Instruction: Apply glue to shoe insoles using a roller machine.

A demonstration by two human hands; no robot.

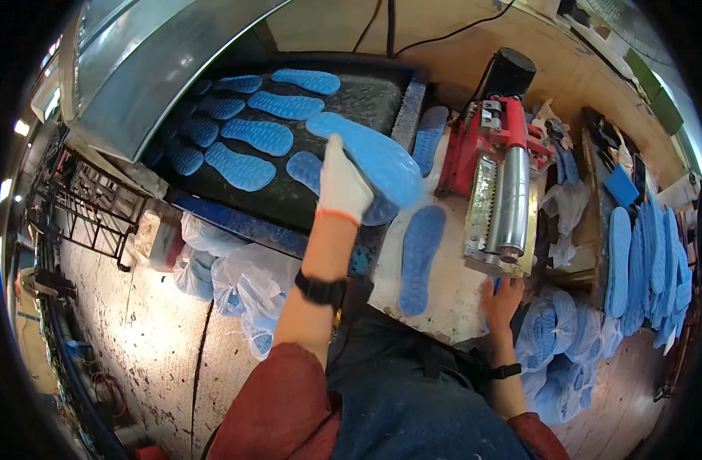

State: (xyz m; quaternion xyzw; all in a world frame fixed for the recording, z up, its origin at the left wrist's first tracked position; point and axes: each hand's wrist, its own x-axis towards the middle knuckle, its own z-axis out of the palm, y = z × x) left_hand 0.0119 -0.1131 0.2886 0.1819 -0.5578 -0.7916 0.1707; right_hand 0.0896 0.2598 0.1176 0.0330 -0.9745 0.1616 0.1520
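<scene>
My left hand (343, 186), in a white glove with an orange cuff, grips a blue insole (378, 159) by its edge and holds it tilted over the black conveyor belt (366, 96). Beneath it another blue insole (303, 167) lies partly covered. Several more textured insoles (240, 167) rest in rows on the belt. My bare right hand (504, 301) is at the front edge of the red roller machine (512, 123), below its steel roller (514, 199). Its fingers are curled, with a bit of blue beside them; what they hold is mostly hidden.
Two blue insoles lie on the pale worktop (385, 280), one in front (423, 261), one behind (430, 142). A metal hood (167, 61) covers the belt's left end. Bagged insoles (554, 326) sit low at right; a stack (650, 264) stands beyond. Plastic bags (251, 280) hang below the belt.
</scene>
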